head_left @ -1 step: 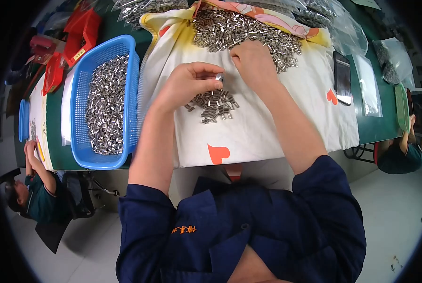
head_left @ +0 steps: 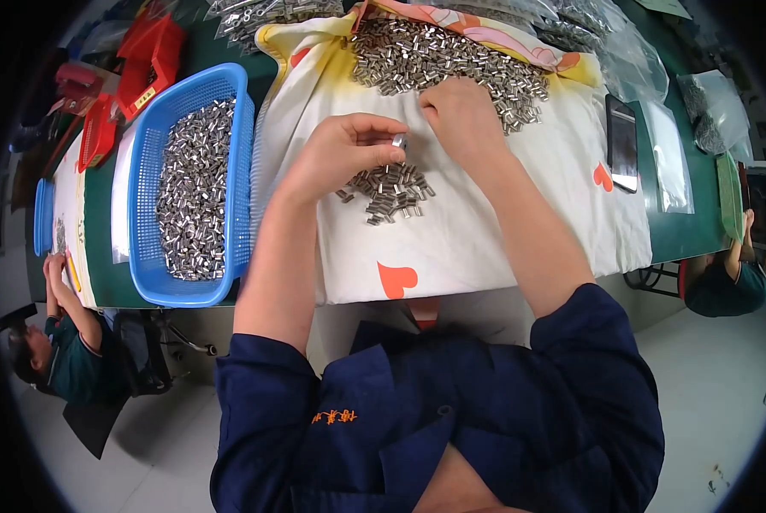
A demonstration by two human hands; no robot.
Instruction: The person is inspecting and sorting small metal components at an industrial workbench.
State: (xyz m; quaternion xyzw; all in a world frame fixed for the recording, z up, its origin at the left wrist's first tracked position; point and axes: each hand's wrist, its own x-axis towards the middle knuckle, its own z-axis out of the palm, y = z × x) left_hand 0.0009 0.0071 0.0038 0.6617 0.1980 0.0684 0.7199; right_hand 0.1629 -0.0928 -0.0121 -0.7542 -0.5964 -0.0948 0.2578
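My left hand [head_left: 340, 152] is closed, with a small shiny metal sleeve [head_left: 399, 142] pinched between its thumb and fingers. Just below it on the white cloth [head_left: 468, 248] lies a small heap of short metal sleeves [head_left: 391, 195]. To its right, my right hand [head_left: 462, 115] is curled shut at the near edge of a much larger spread of the same pieces [head_left: 434, 53]. The fingertips of that hand are turned away, so anything between them is hidden.
A blue plastic basket [head_left: 242, 162] full of metal sleeves stands at the left. Red bins [head_left: 147, 64] are beyond it. A phone [head_left: 621, 141] and clear plastic bags [head_left: 669, 162] lie at the right. Co-workers sit at far left [head_left: 79, 355] and far right [head_left: 725, 286].
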